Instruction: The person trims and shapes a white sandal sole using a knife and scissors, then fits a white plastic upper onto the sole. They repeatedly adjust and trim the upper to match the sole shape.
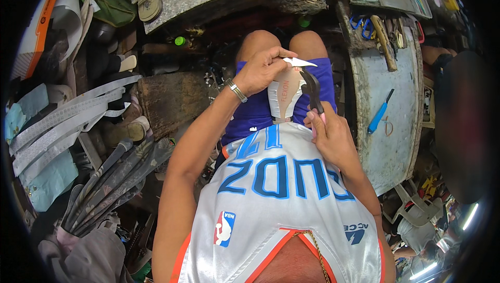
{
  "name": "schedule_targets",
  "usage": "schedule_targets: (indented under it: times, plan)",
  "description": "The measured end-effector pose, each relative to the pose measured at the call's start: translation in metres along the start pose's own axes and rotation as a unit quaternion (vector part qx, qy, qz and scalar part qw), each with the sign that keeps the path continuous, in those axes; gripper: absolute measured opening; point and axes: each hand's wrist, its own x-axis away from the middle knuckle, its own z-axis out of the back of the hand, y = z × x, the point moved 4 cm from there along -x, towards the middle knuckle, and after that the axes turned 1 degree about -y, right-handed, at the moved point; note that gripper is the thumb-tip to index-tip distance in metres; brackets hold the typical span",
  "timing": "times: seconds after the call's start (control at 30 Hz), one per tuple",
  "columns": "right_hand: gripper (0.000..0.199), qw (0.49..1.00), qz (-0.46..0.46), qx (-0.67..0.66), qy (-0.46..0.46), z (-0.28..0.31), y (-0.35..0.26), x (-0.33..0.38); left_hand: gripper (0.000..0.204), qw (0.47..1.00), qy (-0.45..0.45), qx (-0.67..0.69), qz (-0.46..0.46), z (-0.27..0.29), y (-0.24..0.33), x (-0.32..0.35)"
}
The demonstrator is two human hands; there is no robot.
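Shoe last with pale upper and tan insole board (285, 95) rests sole-up on the lap, between the knees, toe pointing away from the body. Left hand (262, 69) pinches the white upper edge at the toe, fingers closed on the material. Right hand (329, 136) is clenched around the pink handles of dark lasting pliers (311, 88), whose head lies against the right side of the sole; whether the pliers bite the upper cannot be told. Grey worktable (388, 126) to the right carries a blue pen (379, 112) and a wooden-handled hammer (384, 35). Risk, as judged: the last sits unclamped on the thighs, so a hard pull could roll it; over-tension at the pointed toe could tear or wrinkle the thin upper
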Motion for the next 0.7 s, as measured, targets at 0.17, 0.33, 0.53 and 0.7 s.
schedule_targets:
  times: [0.17,0.33,0.53,0.7]
  plan:
    - [0.033,0.991,0.089,0.018,0.099,-0.010,-0.008,-0.012,0.036,0.992,0.033,-0.112,-0.044,-0.004,0.005,0.003]
    - [0.041,0.946,0.253,0.016,0.201,-0.012,-0.017,-0.016,0.036,0.979,0.048,-0.179,-0.084,-0.006,0.007,0.004]
    - [0.030,0.959,0.178,0.146,0.167,-0.012,-0.026,-0.030,0.042,0.986,-0.031,-0.152,-0.062,-0.001,0.001,0.005]
    - [0.024,0.964,0.175,0.066,0.189,-0.006,-0.029,-0.025,0.054,0.984,-0.013,-0.167,-0.060,0.002,-0.002,0.005]
